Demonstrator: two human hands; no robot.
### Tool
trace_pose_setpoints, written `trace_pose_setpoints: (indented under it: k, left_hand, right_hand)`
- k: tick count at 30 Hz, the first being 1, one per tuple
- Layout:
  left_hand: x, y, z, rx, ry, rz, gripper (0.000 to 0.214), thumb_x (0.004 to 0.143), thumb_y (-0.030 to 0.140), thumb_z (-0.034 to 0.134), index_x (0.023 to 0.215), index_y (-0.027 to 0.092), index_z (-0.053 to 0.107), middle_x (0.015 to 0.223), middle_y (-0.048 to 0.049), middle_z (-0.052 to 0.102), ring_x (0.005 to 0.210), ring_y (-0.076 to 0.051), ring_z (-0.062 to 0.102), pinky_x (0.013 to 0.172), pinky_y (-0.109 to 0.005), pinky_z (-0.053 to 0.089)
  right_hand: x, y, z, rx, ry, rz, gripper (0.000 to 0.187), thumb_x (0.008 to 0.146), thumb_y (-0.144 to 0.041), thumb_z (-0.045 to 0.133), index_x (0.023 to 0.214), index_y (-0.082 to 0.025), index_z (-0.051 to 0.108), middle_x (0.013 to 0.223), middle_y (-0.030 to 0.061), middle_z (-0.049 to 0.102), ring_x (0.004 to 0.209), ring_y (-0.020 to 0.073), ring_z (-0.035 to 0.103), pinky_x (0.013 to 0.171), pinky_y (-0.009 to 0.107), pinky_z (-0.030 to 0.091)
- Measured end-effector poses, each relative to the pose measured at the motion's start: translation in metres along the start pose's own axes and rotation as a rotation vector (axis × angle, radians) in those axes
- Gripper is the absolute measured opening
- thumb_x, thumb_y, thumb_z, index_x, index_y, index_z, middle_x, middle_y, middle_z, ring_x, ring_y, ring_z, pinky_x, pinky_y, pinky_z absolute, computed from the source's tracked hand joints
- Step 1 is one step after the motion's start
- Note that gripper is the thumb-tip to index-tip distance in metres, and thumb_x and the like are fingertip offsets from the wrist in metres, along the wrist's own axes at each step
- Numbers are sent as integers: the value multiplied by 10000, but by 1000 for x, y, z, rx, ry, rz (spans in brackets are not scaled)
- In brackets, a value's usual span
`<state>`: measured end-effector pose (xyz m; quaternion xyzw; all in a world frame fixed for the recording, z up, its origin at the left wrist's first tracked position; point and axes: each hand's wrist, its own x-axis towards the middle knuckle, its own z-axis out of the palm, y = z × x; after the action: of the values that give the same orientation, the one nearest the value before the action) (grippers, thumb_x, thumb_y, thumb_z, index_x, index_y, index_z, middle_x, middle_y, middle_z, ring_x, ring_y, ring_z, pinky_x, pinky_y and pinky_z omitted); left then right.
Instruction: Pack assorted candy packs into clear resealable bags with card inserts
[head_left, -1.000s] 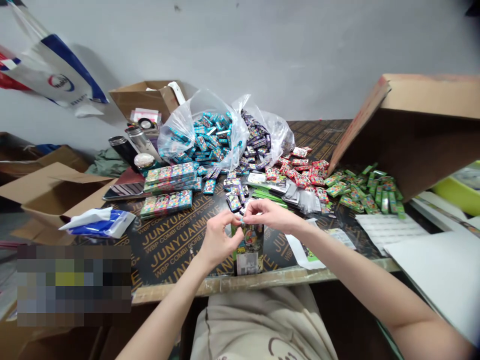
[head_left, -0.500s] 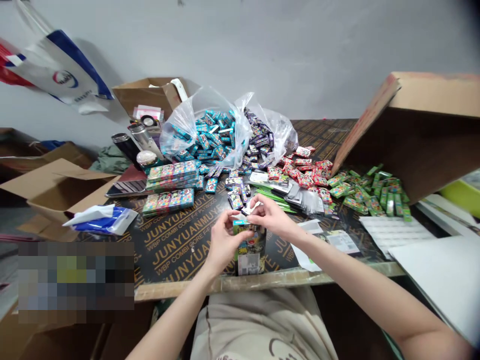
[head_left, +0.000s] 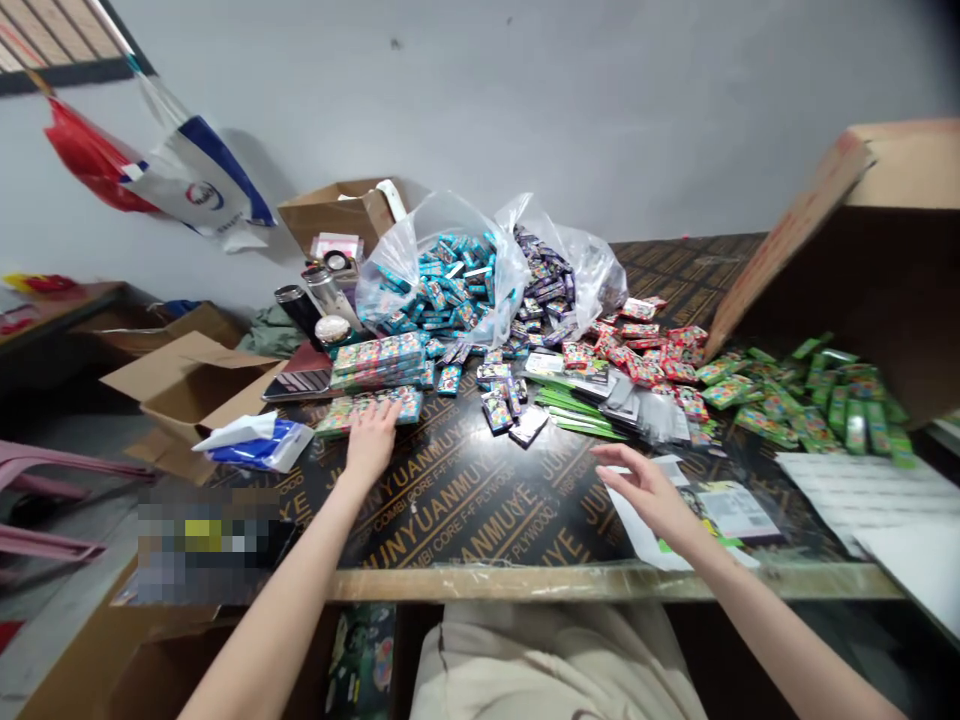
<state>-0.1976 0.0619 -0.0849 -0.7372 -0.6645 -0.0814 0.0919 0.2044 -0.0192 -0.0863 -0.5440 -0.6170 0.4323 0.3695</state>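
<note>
My left hand (head_left: 373, 437) rests on the nearer row of small colourful boxes (head_left: 409, 405), fingers spread over its top. Behind that row is a stack of similar wrapped rows (head_left: 379, 358). My right hand (head_left: 646, 490) is open and holds nothing, its fingers stretched out above a white sheet (head_left: 637, 535) and beside a printed plastic packet (head_left: 735, 510). Between the hands, a dark small box (head_left: 529, 425) lies near several purple ones (head_left: 496, 408). A pile of flat green-edged packets (head_left: 577, 412) lies beyond my right hand.
Clear bags of blue boxes (head_left: 450, 285) and purple boxes (head_left: 547, 270) stand at the back. Red boxes (head_left: 637, 350) and green boxes (head_left: 817, 395) lie rightward, under a tilted carton (head_left: 795, 235). Left are a tissue pack (head_left: 262, 445), bottles (head_left: 296, 310) and an open carton (head_left: 195, 390).
Both hands have let go of the dark printed packet, which is gone from between them. My left hand has moved left onto the box row; my right hand has moved right. The view has shifted left.
</note>
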Motion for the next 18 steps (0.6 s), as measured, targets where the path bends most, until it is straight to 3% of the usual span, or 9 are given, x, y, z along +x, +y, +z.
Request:
trace_pose_setpoints:
  k: [4,7,8,10,13,15,18]
  left_hand:
    - [7,-14,21,82,-92,-23,546,812,141,355,1354,97,301,1410,-190,309,1307,-348,240,989,-620,186]
    - [7,1,23,42,42,-2,602,842,247,361,1392,91,169,1451,-214,181,1321,-359,190,988,-630,156]
    - [4,12,22,-21,80,25,602,851,279,351,1393,95,164,1453,-204,183,1324,-342,193,1006,-598,171]
    - [-7,42,21,-209,62,125,567,844,349,366,1352,104,300,1428,-186,268,1304,-316,264,1023,-516,242]
    - [-28,97,22,-532,-130,287,471,788,424,454,1161,156,559,1360,-142,408,1236,-296,392,1004,-440,333]
    - [-39,135,23,-715,-241,294,416,764,427,500,1087,191,614,1327,-115,458,1204,-287,434,999,-445,341]
    - [-48,190,20,-1042,-411,196,360,735,403,565,1018,195,643,1212,-110,563,1109,-275,519,968,-440,376]
  right_hand:
    - [-13,12,-25,-139,112,-21,275,801,-368,511,1011,-206,582,1092,74,586,991,216,556,813,340,455]
    - [-15,30,-57,-359,316,-58,260,775,-329,527,982,-192,603,1092,91,585,1050,237,519,882,377,409]
    - [-15,38,-67,-420,381,-49,256,757,-319,542,963,-184,610,1079,97,590,1053,243,513,911,391,383]
    - [-16,52,-85,-474,473,10,246,719,-315,573,914,-175,623,1034,102,608,1033,256,519,934,402,350]
    - [-15,69,-96,-422,513,116,233,737,-358,543,863,-180,625,899,82,651,878,236,588,841,369,404]
    - [-10,77,-94,-381,526,152,266,772,-393,489,876,-184,617,733,51,655,726,211,614,741,338,435]
    - [5,85,-86,-319,574,188,319,746,-406,513,953,-178,595,553,1,596,607,200,596,673,322,434]
